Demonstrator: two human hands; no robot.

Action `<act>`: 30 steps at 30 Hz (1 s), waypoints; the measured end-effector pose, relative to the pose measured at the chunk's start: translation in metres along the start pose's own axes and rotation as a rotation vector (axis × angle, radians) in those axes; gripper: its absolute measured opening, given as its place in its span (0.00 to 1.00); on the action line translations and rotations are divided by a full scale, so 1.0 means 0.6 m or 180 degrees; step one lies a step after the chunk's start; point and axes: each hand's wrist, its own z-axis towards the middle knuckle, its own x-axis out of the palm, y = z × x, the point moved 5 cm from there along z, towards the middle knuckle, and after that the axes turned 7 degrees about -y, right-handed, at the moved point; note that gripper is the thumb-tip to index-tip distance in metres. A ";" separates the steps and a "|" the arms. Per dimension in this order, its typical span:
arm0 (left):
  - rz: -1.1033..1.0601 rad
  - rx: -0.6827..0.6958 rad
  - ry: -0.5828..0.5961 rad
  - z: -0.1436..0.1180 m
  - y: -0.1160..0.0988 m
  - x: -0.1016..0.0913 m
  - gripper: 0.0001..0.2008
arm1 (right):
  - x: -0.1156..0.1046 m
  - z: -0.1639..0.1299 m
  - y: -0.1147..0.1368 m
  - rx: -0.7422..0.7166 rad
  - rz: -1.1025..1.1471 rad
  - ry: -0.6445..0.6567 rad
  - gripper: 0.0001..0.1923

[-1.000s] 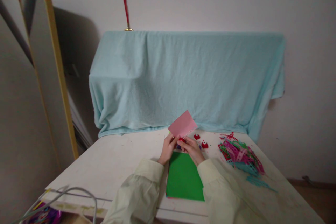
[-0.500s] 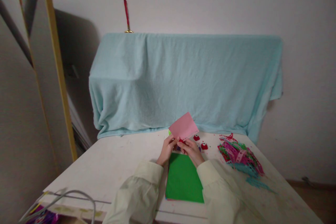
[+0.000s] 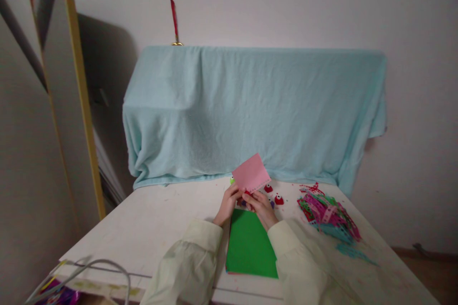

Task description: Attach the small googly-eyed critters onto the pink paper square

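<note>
A pink sheet of paper (image 3: 252,172) is tilted up above the table, with a row of small marks or holes along its lower right edge. My left hand (image 3: 231,201) is closed at the paper's lower left corner. Close beside it, my right hand (image 3: 260,206) has its fingers bent around a small red object (image 3: 247,192) at the same edge; most of that object is hidden. Under my wrists lies a stack of coloured paper (image 3: 250,245), green on top. Just past my right hand are small red pieces with eye-like spots (image 3: 279,199), and a green one (image 3: 232,180) sits behind the paper.
On the right lies a tangled heap of punched paper strips (image 3: 329,214) in pink, red, green and blue. A light blue cloth (image 3: 250,109) covers something at the table's back. A grey cable (image 3: 107,262) loops at the front left, and a framed mirror (image 3: 77,81) leans at the left.
The hands and pink paper hold almost the same place and pose. The whole view has shifted slightly.
</note>
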 end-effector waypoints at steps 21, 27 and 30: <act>-0.0136 -0.0085 0.0002 -0.006 0.020 0.010 0.11 | -0.006 -0.007 0.013 -0.0021 0.0259 -0.0259 0.17; 0.0030 -0.0134 0.0010 -0.008 0.023 0.010 0.14 | -0.007 -0.003 0.013 0.0071 0.0268 -0.0237 0.17; 0.0148 -0.0120 -0.0051 -0.006 0.024 0.006 0.17 | -0.004 -0.004 0.012 0.0083 0.0229 -0.0169 0.18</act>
